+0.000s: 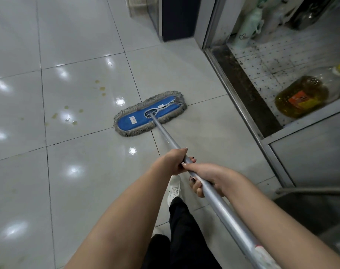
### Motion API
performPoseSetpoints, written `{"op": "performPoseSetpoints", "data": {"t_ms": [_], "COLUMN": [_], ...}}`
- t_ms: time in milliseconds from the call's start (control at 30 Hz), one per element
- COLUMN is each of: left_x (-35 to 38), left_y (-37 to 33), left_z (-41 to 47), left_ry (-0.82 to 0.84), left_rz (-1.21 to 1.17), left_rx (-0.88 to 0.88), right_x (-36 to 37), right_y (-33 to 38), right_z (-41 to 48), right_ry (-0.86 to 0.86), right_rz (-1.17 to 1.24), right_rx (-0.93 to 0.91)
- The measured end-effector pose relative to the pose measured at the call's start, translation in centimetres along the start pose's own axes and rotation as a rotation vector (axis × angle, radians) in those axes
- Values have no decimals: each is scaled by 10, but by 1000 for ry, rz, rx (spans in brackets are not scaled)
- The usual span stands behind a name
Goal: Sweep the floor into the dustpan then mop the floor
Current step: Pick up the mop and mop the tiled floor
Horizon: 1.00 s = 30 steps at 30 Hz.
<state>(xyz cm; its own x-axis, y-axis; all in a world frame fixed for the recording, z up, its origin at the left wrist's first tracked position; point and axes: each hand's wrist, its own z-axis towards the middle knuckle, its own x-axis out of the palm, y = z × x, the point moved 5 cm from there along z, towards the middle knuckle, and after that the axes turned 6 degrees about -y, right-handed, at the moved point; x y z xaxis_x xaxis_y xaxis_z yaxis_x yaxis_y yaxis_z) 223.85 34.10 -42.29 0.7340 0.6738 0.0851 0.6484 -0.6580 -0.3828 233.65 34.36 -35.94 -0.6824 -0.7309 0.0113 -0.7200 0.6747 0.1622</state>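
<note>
A flat mop with a blue pad and grey fringe [145, 115] lies on the pale glossy tiled floor [78, 171], ahead of me. Its silver pole [165, 134] slants back toward me. My left hand [175, 162] grips the pole further down its length, and my right hand [208, 179] grips it just behind, closer to my body. Several yellowish stains [72, 113] mark the tiles to the left of the mop head. No dustpan or broom is in view.
A metal-framed glass door and threshold [242, 94] run along the right. Behind the glass lies a bottle of yellow oil [301, 98] on a speckled floor. A dark pillar base [176, 18] stands at the top. My white shoe [174, 188] and dark trousers show below.
</note>
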Motion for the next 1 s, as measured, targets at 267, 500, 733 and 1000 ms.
{"op": "performPoseSetpoints", "data": {"t_ms": [267, 500, 733, 1000], "left_x": [-13, -17, -21, -27], "left_y": [-21, -74, -177, -295], "left_z": [14, 43, 94, 144], "left_ry": [-9, 1, -45, -82], "left_rz": [-114, -76, -95, -179], "left_rx": [2, -13, 8, 14], "right_x": [12, 10, 6, -4], "right_y": [29, 84, 193, 329], "right_z": [5, 18, 48, 75], "right_ry": [-20, -5, 58, 70], "right_rz": [-14, -40, 10, -48], "right_rx": [6, 45, 34, 14]}}
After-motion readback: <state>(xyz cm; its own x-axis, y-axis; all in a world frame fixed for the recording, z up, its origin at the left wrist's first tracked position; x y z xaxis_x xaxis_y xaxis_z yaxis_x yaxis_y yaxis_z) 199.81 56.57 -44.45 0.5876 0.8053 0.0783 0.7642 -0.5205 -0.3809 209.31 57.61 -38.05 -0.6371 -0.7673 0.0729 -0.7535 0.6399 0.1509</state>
